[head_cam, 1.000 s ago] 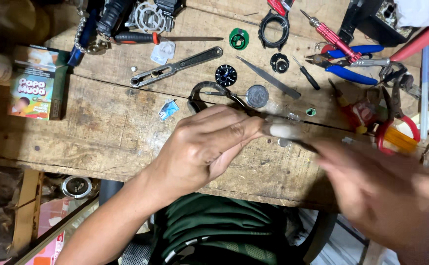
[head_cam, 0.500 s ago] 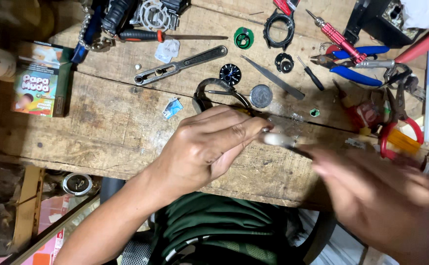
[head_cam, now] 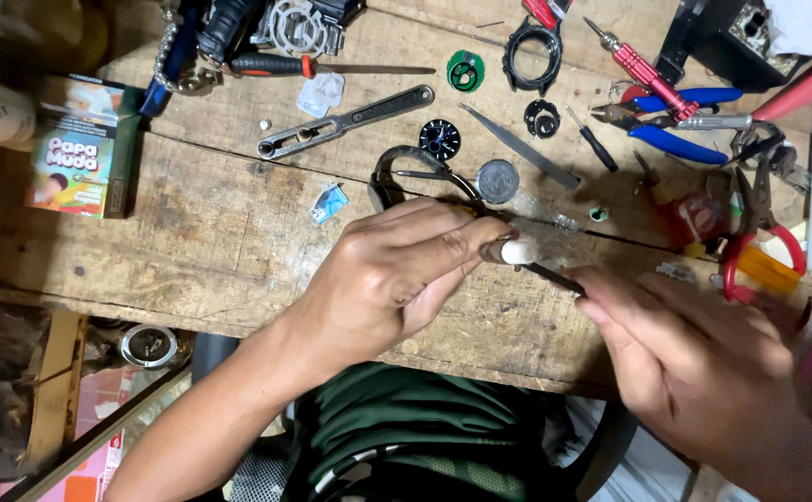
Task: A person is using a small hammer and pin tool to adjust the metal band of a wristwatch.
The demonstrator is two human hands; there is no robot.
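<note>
My left hand (head_cam: 397, 270) is over the middle of a worn wooden workbench (head_cam: 192, 232), its fingertips pinching a small pale round part (head_cam: 516, 251). My right hand (head_cam: 694, 353) comes in from the lower right and grips a thin dark pointed tool (head_cam: 550, 276) whose tip meets that part. Just behind my left hand lie a black watch strap (head_cam: 392, 172), a round metal watch back (head_cam: 497, 180) and a dark dial (head_cam: 440, 138).
Tools crowd the back of the bench: a flat metal case wrench (head_cam: 346, 121), a red-handled screwdriver (head_cam: 332, 67), blue-handled pliers (head_cam: 675, 130), red-handled cutters (head_cam: 750, 251), tweezers (head_cam: 517, 144), a black watch bezel (head_cam: 533, 42). A green box (head_cam: 76, 149) sits at the left.
My right hand has settled from a blurred motion and its tool now rests against the part in my left fingers. My left hand has hardly moved.
</note>
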